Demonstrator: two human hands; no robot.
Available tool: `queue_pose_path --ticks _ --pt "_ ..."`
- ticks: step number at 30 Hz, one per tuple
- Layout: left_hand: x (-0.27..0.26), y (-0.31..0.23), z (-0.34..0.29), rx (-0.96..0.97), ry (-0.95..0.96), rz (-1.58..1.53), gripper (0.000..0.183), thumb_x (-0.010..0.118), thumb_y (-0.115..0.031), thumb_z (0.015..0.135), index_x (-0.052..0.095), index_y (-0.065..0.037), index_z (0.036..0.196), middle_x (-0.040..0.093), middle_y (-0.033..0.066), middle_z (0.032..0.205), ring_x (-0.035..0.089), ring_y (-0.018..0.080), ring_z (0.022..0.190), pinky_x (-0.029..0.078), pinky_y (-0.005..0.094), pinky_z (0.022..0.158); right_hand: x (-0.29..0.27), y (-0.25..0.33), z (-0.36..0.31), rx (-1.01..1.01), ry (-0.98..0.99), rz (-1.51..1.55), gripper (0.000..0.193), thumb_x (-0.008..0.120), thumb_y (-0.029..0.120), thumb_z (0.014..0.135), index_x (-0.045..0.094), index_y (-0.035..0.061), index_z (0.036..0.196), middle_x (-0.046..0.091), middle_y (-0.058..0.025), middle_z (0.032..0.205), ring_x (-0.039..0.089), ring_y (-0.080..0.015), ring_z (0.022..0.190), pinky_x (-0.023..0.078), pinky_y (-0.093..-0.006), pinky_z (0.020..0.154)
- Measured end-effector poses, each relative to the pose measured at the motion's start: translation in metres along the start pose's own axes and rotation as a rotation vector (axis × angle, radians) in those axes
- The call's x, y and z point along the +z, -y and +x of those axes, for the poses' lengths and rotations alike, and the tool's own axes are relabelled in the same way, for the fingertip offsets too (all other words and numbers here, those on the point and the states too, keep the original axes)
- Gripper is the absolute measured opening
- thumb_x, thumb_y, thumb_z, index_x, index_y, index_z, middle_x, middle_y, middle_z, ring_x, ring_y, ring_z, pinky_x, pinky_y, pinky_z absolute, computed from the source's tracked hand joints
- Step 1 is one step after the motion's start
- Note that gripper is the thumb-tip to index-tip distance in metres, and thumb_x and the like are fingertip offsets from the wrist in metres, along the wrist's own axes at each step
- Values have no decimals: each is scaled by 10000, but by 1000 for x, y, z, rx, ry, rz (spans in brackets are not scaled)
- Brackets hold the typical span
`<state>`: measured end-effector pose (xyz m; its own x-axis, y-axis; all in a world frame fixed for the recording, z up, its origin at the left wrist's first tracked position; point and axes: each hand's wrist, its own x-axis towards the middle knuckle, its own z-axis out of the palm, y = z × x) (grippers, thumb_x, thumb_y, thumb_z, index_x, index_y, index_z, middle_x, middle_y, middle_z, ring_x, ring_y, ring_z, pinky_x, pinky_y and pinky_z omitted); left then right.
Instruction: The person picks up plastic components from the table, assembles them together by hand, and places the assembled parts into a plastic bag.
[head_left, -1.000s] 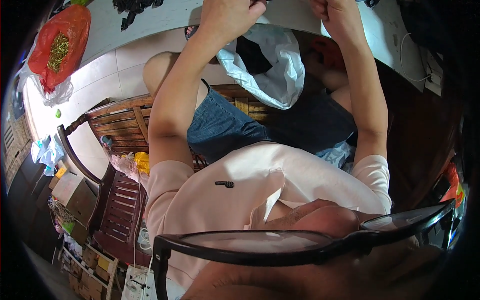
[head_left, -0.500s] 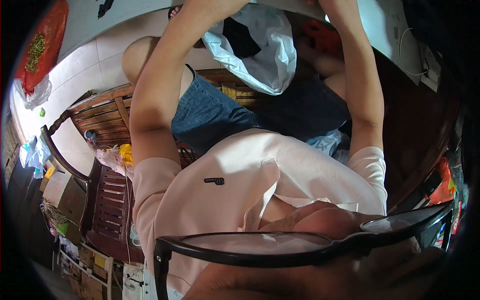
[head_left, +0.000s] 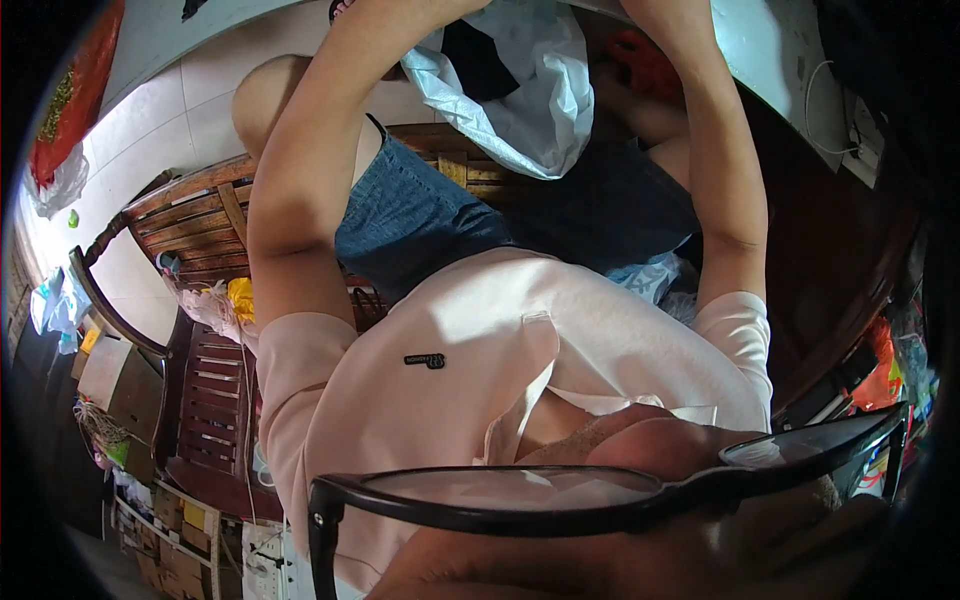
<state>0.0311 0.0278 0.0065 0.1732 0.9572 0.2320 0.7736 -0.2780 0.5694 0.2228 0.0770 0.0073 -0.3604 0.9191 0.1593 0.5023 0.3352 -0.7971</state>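
Both forearms reach up to the top edge of the view, over a pale table [head_left: 765, 60]. Of my left hand [head_left: 468, 6] only the wrist end shows, and the fingers are cut off. My right hand [head_left: 655, 12] is likewise cropped, so what it holds or touches is hidden. Between the two arms, a white plastic sack [head_left: 572, 110] hangs open below the table edge, above my lap. Something black [head_left: 478, 62] shows inside its mouth.
A slatted wooden bench [head_left: 205, 215] stands at the left, with a yellow bag [head_left: 240, 300] on it. A red bag [head_left: 85, 90] with green bits hangs at the far left. A red object [head_left: 640, 65] lies under the table. A white cable [head_left: 812, 100] runs to an outlet at the right.
The whole view has shifted slightly, with the table and both hands a little higher and further out of the top edge. The sack hangs in nearly the same place.
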Motion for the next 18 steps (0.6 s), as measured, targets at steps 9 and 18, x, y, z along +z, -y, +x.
queue_pose_path --ticks 9,18 --pt "1 5 1 19 -3 -17 147 633 -142 859 643 -38 964 666 196 885 652 433 893 517 519 765 11 38 2 -160 34 -529 175 635 158 880 634 -14 852 676 -246 727 669 -452 696 526 -523 626" --pt "-7 -2 1 -11 -11 -136 143 663 -118 832 622 -21 928 657 221 900 643 448 887 507 517 747 14 40 17 -139 169 -657 158 636 142 856 626 -15 845 675 -253 714 681 -455 701 545 -545 629"
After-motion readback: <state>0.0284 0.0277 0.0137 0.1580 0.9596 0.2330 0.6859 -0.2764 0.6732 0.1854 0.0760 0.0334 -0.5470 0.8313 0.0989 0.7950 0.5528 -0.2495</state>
